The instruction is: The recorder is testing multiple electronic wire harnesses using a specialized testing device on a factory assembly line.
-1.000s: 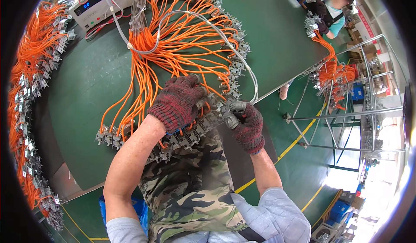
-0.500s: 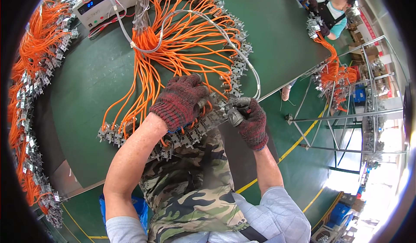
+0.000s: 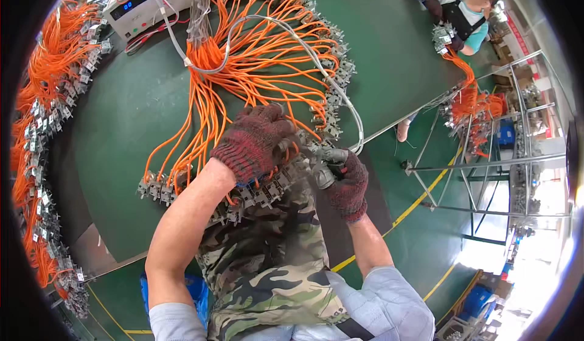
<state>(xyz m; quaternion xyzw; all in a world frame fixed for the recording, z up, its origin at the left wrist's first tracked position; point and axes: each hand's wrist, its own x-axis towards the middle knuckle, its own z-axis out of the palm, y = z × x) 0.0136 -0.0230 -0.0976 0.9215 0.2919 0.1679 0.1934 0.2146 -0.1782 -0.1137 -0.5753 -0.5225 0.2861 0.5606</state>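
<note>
Dark red and grey knitted gloves cover both my hands. My left hand (image 3: 255,140) is closed, its fingers curled over the near row of metal connectors (image 3: 261,192) on orange cables (image 3: 201,119). What lies under its fingers is mostly hidden. Just right of it, my right hand (image 3: 347,186) is closed at the end of a grey cable (image 3: 360,122), against the connectors. Pale grey pieces show at its fingers; whether these are wrapped fingertips or a plug I cannot tell. The cable loops back across the orange fan toward a bench power supply (image 3: 143,12).
More orange cables with metal ends (image 3: 45,134) hang along the left. Green matting covers the table (image 3: 121,116). To the right stands a metal tube rack (image 3: 480,164). A co-worker (image 3: 465,18) at the far right holds a cluster of connectors. A blue bag (image 3: 196,292) hangs below the table edge.
My right hand has moved slightly left and down, closer to the connector row, and has turned a little. The grey cable shifted with it. My left hand stays nearly in place.
</note>
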